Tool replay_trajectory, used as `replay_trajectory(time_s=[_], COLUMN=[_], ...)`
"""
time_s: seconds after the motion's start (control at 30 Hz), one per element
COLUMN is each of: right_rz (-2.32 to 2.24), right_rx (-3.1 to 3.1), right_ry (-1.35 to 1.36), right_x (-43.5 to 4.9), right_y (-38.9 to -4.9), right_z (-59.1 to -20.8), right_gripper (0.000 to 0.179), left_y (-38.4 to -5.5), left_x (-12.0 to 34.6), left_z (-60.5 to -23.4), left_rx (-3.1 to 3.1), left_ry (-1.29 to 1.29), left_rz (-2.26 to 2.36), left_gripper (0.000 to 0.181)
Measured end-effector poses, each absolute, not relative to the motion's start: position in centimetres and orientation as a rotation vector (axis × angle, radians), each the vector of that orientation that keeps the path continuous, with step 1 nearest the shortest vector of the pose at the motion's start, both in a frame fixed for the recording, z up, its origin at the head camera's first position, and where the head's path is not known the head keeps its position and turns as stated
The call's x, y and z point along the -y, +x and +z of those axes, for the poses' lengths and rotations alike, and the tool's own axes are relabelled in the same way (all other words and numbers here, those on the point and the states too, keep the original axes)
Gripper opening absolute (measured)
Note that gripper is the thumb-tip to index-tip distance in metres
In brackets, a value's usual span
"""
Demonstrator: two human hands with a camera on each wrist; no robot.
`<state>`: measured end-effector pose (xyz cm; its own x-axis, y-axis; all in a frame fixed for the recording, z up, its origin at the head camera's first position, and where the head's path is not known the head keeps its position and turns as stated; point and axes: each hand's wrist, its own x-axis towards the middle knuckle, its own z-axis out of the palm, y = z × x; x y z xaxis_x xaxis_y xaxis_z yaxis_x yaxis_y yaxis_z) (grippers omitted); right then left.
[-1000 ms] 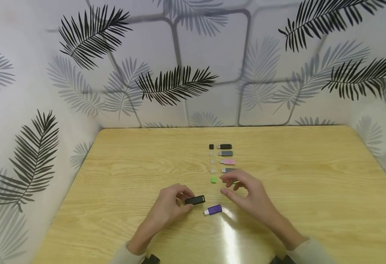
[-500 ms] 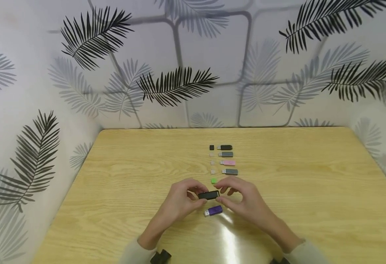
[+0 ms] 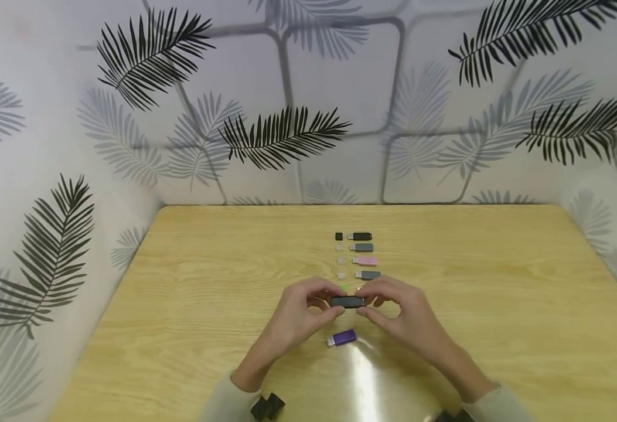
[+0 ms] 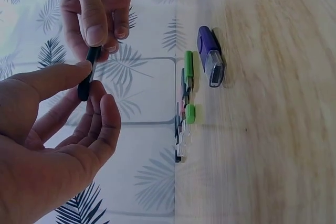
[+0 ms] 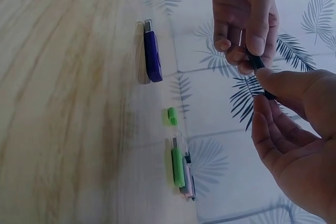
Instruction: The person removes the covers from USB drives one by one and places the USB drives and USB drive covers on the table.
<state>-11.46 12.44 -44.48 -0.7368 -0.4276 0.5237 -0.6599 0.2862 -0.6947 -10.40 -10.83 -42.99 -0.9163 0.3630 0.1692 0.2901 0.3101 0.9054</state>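
A black USB stick [image 3: 347, 302] is held level above the table between both hands. My left hand [image 3: 302, 313] pinches its left end between thumb and fingers. At the other end, my right hand [image 3: 400, 305] pinches it the same way. In the left wrist view the black stick [image 4: 89, 74] runs between the two sets of fingertips. Nearer to me on the table lies a purple USB stick [image 3: 344, 337], whose plug end [image 4: 215, 72] sits under a clear cap. Behind the hands, a green USB stick [image 5: 178, 166] and its green cap [image 5: 172, 116] are partly hidden in the head view.
Farther back is a column of USB sticks: a grey one [image 3: 368, 275], a pink one [image 3: 365, 261], another grey one [image 3: 362, 248] and a black one [image 3: 361, 236]. Small clear caps [image 3: 341, 275] and a black cap [image 3: 338, 236] lie left of them. A leaf-patterned wall [image 3: 334, 170] stands behind the table.
My left hand has carried the black USB stick rightward and slightly away from me. My right hand has come in and now grips its right end. The purple stick stays put.
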Motion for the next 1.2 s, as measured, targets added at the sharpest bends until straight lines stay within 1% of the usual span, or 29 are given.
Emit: replay_trajectory(time_s=[0.23, 0.47, 0.77, 1.2], right_rz=[1.416, 1.393, 1.324, 1.301], right_rx=[2.346, 2.346, 2.352, 2.37], right_ry=[0.947, 0.951, 0.949, 0.99], right_x=[-13.2, -13.2, -13.8, -14.0], right_y=[-11.5, -11.5, -11.2, -11.0], right_z=[-44.3, -44.0, -43.5, -43.1], right_gripper=[0.032, 0.031, 0.032, 0.03], left_y=[-10.9, -11.0, -11.3, -11.1], left_x=[10.3, 10.3, 9.8, 9.8], left_z=[-43.3, -43.0, -42.8, -43.2], left_rx=[-2.479, -2.502, -2.478, -2.456], left_ry=[0.664, 0.685, 0.813, 0.826], left_rz=[1.697, 1.714, 1.733, 1.778], left_gripper=[0.017, 0.016, 0.016, 0.017])
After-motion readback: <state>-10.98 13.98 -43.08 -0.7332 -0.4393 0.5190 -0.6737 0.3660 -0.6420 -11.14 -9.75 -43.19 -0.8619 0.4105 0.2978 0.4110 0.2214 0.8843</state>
